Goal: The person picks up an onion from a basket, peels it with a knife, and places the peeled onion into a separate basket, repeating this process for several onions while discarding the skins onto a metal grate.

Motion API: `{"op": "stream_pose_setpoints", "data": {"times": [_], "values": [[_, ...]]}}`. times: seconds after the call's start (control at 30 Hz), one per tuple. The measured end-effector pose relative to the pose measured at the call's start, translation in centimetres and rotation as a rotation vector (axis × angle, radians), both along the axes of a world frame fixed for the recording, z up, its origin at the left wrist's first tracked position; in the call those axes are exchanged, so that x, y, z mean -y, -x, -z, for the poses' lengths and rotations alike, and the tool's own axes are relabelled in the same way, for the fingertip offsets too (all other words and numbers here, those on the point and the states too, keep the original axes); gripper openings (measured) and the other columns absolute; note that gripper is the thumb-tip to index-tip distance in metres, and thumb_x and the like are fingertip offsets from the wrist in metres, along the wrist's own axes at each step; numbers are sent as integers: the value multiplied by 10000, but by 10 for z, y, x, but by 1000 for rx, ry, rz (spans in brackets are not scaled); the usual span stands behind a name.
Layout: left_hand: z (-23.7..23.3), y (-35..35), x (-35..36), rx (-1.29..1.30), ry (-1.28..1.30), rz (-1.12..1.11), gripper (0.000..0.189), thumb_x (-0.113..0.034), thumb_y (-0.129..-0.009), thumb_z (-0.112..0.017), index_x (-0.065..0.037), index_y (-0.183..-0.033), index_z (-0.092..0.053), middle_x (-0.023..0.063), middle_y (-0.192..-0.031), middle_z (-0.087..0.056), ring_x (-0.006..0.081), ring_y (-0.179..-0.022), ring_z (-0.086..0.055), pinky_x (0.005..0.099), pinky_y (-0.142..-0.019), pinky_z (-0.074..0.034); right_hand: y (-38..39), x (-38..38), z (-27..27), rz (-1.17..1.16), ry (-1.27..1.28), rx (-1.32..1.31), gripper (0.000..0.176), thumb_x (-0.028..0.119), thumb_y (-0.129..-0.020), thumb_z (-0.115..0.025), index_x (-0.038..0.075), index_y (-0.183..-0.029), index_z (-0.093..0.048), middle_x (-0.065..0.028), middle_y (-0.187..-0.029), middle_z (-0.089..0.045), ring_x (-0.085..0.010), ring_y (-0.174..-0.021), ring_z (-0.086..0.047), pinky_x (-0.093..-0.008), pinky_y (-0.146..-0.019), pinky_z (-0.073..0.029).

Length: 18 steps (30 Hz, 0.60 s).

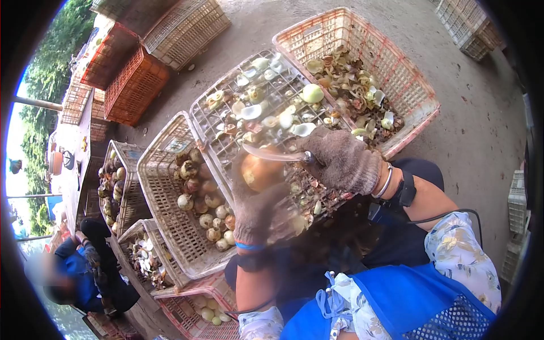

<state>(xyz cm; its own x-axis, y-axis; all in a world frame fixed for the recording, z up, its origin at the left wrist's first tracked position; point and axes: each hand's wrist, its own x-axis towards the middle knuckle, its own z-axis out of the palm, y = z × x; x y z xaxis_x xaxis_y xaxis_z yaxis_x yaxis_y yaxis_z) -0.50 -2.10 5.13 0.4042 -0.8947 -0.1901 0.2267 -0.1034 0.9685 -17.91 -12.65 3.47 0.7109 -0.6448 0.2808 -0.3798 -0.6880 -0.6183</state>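
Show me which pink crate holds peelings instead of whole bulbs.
The pink plastic lattice crate at upper right: loose peelings fill it. The pink crate at the bottom edge holds pale round bulbs.

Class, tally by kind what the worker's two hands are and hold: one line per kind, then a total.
Gloved hands: 2, left hand and right hand
Knife: 1
Bulb: 1
Total: 4

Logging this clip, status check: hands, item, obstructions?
Left hand gripping brown bulb. Right hand holding knife, blade over bulb. Grey crate of peelings beneath; nothing blocking.
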Motion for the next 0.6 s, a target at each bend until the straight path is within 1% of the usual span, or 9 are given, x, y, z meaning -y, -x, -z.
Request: {"op": "stream_pose_setpoints", "data": {"times": [0.07,0.13,0.2,0.23,0.37,0.43,0.53,0.57,0.6], "values": [[-1,-2,-2,60,4,100,726,51,-668,-659,-26,-1354,-434,121,-1216,-578,225,-1079,-599,323,-920,-522,0,-1,-4,-23,24,-28,233,126,-814,-675,67,-1036,-638,-177,-904,-640,-378,-819,-641,-462,-697,-525],[4,-6,-3,20,-31,136,658,4,-713,-707,-33,-1326,-470,113,-1198,-599,223,-1067,-603,340,-908,-516,-3,-3,-8,-163,33,-110,321,141,-793,-690,77,-1098,-615,-169,-882,-623,-375,-804,-639,-462,-701,-529],[12,-8,-8,574,-64,198,552,-65,-762,-748,-41,-1269,-531,100,-1158,-630,226,-1044,-614,363,-901,-501,-3,-6,0,-193,84,-117,383,163,-780,-697,85,-1142,-600,-157,-861,-610,-361,-803,-639,-457,-692,-535],[22,-20,-10,1191,201,386,486,-107,-787,-761,-50,-1229,-567,95,-1132,-644,233,-1022,-624,381,-907,-483,-4,-7,-4,-163,86,-129,367,163,-782,-693,85,-1129,-601,-154,-871,-614,-352,-812,-642,-452,-685,-537],[26,-14,-13,889,-16,368,412,-83,-801,-735,-47,-1188,-598,89,-1114,-653,250,-989,-635,375,-890,-494,-7,-2,0,-173,133,-122,350,128,-770,-675,79,-1108,-601,-142,-908,-629,-323,-836,-648,-432,-684,-551],[24,-10,-17,511,-107,255,412,-66,-804,-723,-46,-1195,-592,83,-1095,-662,246,-987,-641,372,-878,-507,-8,-1,8,-215,177,-101,357,102,-755,-662,81,-1107,-603,-128,-943,-640,-309,-858,-653,-412,-702,-562],[37,-11,-19,294,-57,175,394,-48,-800,-714,-46,-1178,-606,77,-1066,-674,242,-981,-652,372,-871,-519,-11,3,11,-227,207,-93,357,92,-752,-656,85,-1105,-606,-115,-951,-644,-301,-868,-654,-408,-708,-564],[37,-13,-19,294,-58,174,394,-48,-800,-714,-46,-1178,-606,77,-1066,-674,242,-981,-652,372,-871,-519,-11,3,11,-228,206,-92,357,92,-752,-656,85,-1105,-606,-115,-951,-644,-301,-868,-654,-408,-708,-564],[30,-13,-17,481,-25,229,378,-46,-804,-713,-40,-1169,-614,72,-1057,-678,224,-981,-654,361,-872,-521,-11,2,11,-239,216,-125,359,93,-753,-657,84,-1107,-603,-111,-951,-644,-298,-866,-655,-408,-706,-563]]}}
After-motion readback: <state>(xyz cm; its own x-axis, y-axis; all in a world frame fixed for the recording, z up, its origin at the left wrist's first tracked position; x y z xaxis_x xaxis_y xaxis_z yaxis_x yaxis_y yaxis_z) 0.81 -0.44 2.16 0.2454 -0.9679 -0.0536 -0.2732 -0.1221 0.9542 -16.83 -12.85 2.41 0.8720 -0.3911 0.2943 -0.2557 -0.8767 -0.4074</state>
